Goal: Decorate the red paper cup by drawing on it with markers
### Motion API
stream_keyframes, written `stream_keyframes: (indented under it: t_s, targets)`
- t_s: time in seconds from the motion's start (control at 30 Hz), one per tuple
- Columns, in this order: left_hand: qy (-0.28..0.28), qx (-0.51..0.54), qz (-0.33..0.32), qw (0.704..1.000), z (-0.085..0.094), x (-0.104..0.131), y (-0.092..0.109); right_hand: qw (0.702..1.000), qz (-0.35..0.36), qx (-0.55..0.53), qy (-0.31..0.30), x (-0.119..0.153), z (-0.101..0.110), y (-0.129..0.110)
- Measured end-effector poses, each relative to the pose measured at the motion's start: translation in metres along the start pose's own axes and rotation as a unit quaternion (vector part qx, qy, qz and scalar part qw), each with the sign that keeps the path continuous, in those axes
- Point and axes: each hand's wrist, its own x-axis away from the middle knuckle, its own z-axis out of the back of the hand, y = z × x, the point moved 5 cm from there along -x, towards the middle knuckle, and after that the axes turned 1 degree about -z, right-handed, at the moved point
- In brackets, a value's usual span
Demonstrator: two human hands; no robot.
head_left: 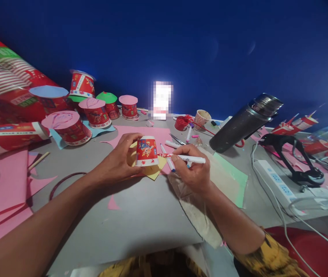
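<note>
My left hand is clamped on a red and white paper cup, up over the middle of the desk. My right hand is closed around a white marker. The marker's red end points left, right by the cup's side; I can't tell if they touch.

Behind and under the cup are pink paper and yellow paper. More pens and the scissors lie close to my right hand, on its far side, so that spot is crowded. A pale crinkly sheet and green paper are by my right arm.

Cups with paper tops crowd the far left. A big dark bottle leans at the far right. Past it are a black frame, a white power strip and cords. My left arm goes across part of a dark hoop.
</note>
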Motion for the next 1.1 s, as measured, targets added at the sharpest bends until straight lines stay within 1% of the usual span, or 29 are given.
stream_keyframes:
  t_s: [0.13, 0.27, 0.5, 0.63, 0.83, 0.97, 1.1]
  targets:
    - [0.002, -0.013, -0.001, 1.000, 0.0017, -0.0015, -0.0028, 1.000, -0.006, -0.006, -0.018, 0.0002, -0.0015, 0.0024]
    - [0.004, -0.014, 0.005, 1.000, 0.0022, -0.0020, -0.0027, 0.999, 0.005, -0.007, -0.044, 0.0018, -0.0043, 0.0025]
    - [-0.001, -0.013, 0.015, 1.000, 0.0018, -0.0019, -0.0013, 0.998, 0.025, 0.007, -0.060, 0.0022, -0.0051, 0.0008]
    - [-0.005, -0.018, 0.017, 1.000, 0.0016, -0.0015, -0.0014, 0.998, 0.034, 0.005, -0.055, 0.0023, -0.0051, -0.0009]
    - [0.006, -0.028, 0.016, 0.999, 0.0025, -0.0006, -0.0004, 0.997, 0.055, 0.004, -0.053, 0.0023, -0.0063, -0.0033]
    - [0.000, -0.038, 0.017, 0.999, 0.0021, -0.0007, -0.0016, 0.997, 0.048, 0.012, -0.058, 0.0024, -0.0067, -0.0008]
    - [-0.002, -0.027, 0.024, 0.999, 0.0014, -0.0005, -0.0027, 0.998, 0.052, 0.011, -0.044, 0.0024, -0.0045, -0.0007]
